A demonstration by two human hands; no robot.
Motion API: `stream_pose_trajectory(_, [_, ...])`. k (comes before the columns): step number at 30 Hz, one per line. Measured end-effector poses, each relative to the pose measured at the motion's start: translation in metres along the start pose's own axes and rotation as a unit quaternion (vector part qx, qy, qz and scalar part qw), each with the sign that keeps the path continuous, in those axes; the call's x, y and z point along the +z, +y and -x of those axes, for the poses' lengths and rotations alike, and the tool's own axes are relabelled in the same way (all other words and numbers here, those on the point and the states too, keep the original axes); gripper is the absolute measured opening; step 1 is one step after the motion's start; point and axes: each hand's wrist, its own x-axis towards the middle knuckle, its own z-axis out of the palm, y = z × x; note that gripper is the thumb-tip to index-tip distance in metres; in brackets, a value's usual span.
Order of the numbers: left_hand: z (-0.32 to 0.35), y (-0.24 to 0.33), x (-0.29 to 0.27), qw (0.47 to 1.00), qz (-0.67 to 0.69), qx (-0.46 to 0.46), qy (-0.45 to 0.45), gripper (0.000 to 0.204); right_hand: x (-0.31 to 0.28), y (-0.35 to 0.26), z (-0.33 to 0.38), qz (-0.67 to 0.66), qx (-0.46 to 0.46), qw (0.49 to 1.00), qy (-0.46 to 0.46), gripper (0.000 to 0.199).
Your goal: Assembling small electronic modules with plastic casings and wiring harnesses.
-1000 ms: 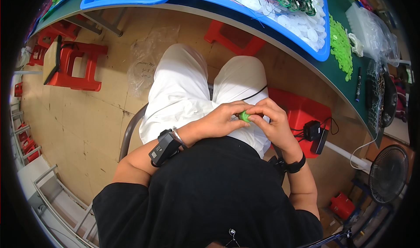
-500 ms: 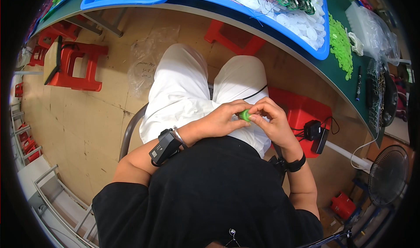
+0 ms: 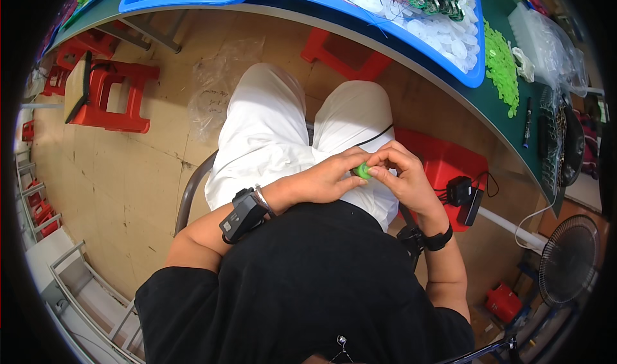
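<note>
Above my lap, both hands meet around a small round green piece [image 3: 362, 170]. My left hand [image 3: 329, 176] grips it from the left between thumb and fingers. From the right, the thumb and fingertips of my right hand [image 3: 400, 174] pinch at its edge. Fingers cover much of the piece, so I cannot tell its exact kind or whether something smaller sits between the right fingertips. A dark device is strapped to my left wrist beside a bracelet, and a black band circles my right wrist.
On the green table [image 3: 498, 110] ahead, a blue tray [image 3: 474, 75] holds clear plastic pieces and green circuit boards. Another blue tray [image 3: 193, 1] stands left of it. Small green parts [image 3: 501, 68] lie at its right. A red stool [image 3: 443, 155] and a fan [image 3: 569, 260] are to my right.
The green piece and my hands have shifted very slightly, with the right wrist turned a little. Both hands keep their hold.
</note>
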Motion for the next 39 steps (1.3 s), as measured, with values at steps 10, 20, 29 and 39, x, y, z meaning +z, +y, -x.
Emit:
stream_pose_trajectory(10, [0.0, -0.002, 0.0, 0.999, -0.007, -0.048, -0.003, 0.043, 0.005, 0.0, 0.0, 0.075, -0.027, 0.997, 0.02, 0.012])
stream_pose_trajectory(20, [0.001, -0.005, 0.003, 0.998, 0.03, -0.054, -0.005, 0.045, 0.014, -0.013, 0.0, 0.196, -0.159, 0.966, 0.046, 0.013])
stream_pose_trajectory(29, [0.0, -0.006, 0.001, 0.986, 0.121, -0.106, -0.049, 0.033, 0.008, -0.011, -0.001, 0.271, -0.26, 0.927, 0.012, 0.017])
stream_pose_trajectory(39, [-0.002, -0.004, 0.004, 0.993, 0.078, -0.086, -0.028, 0.022, 0.012, -0.001, 0.003, 0.164, -0.204, 0.964, 0.034, 0.014])
